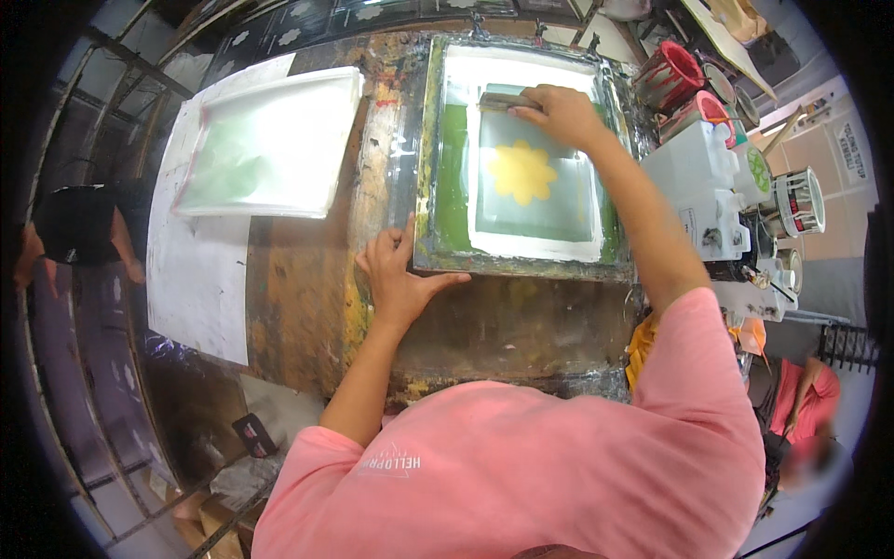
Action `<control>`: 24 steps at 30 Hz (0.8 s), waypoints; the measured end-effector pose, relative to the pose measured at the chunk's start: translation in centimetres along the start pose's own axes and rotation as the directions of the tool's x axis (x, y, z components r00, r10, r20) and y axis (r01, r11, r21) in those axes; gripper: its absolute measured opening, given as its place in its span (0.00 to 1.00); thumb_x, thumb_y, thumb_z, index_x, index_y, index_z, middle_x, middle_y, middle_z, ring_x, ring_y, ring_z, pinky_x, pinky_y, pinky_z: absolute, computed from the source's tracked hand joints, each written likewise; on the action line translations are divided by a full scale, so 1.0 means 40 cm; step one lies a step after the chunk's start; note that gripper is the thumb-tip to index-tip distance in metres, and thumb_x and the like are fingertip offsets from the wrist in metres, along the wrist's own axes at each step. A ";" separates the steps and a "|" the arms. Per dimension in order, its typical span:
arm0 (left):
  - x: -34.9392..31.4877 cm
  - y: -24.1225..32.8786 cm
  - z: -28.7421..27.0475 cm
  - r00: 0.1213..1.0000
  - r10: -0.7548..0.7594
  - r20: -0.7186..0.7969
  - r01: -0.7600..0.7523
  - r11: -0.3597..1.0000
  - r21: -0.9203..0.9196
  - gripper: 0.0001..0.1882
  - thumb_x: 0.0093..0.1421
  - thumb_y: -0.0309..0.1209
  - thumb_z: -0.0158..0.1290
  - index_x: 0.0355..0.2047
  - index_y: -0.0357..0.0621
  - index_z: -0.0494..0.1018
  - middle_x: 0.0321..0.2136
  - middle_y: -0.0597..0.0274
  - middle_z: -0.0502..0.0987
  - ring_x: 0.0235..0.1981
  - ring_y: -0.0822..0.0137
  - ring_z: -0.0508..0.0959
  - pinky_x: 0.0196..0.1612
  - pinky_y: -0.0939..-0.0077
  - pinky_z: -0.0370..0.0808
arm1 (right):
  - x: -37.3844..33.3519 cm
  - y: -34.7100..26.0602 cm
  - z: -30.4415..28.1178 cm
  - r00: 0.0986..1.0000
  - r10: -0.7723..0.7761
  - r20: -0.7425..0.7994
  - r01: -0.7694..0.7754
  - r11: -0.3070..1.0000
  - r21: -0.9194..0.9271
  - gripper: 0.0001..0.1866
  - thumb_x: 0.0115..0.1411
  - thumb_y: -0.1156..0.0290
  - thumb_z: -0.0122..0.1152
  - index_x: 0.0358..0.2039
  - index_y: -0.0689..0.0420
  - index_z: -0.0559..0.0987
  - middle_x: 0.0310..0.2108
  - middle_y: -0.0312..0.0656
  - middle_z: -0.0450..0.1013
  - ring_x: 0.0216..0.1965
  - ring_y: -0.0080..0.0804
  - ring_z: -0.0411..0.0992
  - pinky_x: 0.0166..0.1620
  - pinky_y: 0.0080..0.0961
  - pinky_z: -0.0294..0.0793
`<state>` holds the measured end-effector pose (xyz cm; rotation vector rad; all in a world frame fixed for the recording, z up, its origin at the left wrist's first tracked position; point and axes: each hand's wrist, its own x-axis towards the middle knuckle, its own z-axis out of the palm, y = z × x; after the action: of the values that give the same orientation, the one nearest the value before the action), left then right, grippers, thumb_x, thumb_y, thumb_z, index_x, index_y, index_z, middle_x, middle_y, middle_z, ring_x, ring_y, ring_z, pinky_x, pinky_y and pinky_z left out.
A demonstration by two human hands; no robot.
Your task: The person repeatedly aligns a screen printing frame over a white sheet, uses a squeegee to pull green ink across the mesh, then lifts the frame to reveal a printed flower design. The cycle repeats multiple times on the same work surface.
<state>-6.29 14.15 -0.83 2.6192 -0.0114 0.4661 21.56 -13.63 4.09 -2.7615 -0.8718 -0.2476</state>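
Note:
A silk-screen printing frame [535, 267] lies flat on the stained wooden table. Its mesh is green, bordered by white tape, and a yellow flower shape [521, 172] shows in the middle. My right hand [566, 115] grips the wooden handle of a squeegee [501, 101] near the far end of the mesh. Its blade edge is hard to make out. At the frame's near left corner rests my left hand [396, 272], fingers spread, thumb along the near edge and forefinger beside the left edge. It holds nothing.
Left of the frame, translucent sheets [270, 149] lie on white paper [200, 289]. To the right stand a red-stained paint bucket [669, 70], white jugs [694, 172] and several other pots. Metal clamps [538, 35] line the frame's far edge. Other people appear at far left and lower right.

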 end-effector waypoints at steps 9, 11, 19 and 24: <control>0.003 0.017 -0.020 0.996 -0.058 0.068 0.069 0.983 -0.171 0.64 0.36 0.64 0.75 0.70 0.42 0.68 0.35 0.58 0.80 0.43 0.58 0.73 0.57 0.59 0.62 | 0.070 0.066 0.017 0.998 0.017 -0.068 -0.019 0.999 -0.031 0.26 0.67 0.40 0.58 0.46 0.49 0.84 0.38 0.45 0.81 0.43 0.48 0.80 0.44 0.47 0.79; -0.006 0.006 -0.008 0.997 -0.053 0.048 0.060 0.985 -0.160 0.64 0.37 0.64 0.75 0.70 0.42 0.68 0.35 0.58 0.80 0.42 0.57 0.72 0.57 0.59 0.62 | 0.039 0.033 0.021 0.998 0.009 -0.062 -0.013 0.998 -0.058 0.25 0.67 0.41 0.58 0.46 0.50 0.84 0.37 0.44 0.80 0.42 0.48 0.80 0.44 0.46 0.78; -0.013 -0.005 0.016 0.996 0.024 -0.086 -0.037 0.987 -0.155 0.63 0.41 0.69 0.70 0.69 0.39 0.68 0.28 0.59 0.73 0.35 0.59 0.69 0.51 0.60 0.62 | -0.278 -0.218 -0.066 0.997 0.034 0.070 -0.030 0.998 -0.060 0.23 0.68 0.43 0.58 0.43 0.53 0.79 0.37 0.45 0.78 0.39 0.48 0.79 0.37 0.47 0.81; -0.009 0.001 0.009 0.998 -0.007 -0.062 -0.005 0.984 -0.181 0.60 0.44 0.66 0.72 0.69 0.39 0.69 0.31 0.55 0.75 0.36 0.57 0.71 0.51 0.60 0.65 | -0.425 -0.374 -0.157 0.994 0.096 0.056 -0.096 0.995 -0.007 0.20 0.66 0.51 0.62 0.41 0.57 0.75 0.35 0.47 0.75 0.41 0.50 0.76 0.39 0.48 0.77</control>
<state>-6.52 13.93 -1.25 2.4258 -0.0308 0.5211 -1.46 -12.68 8.76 -2.8173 -0.7500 -0.1562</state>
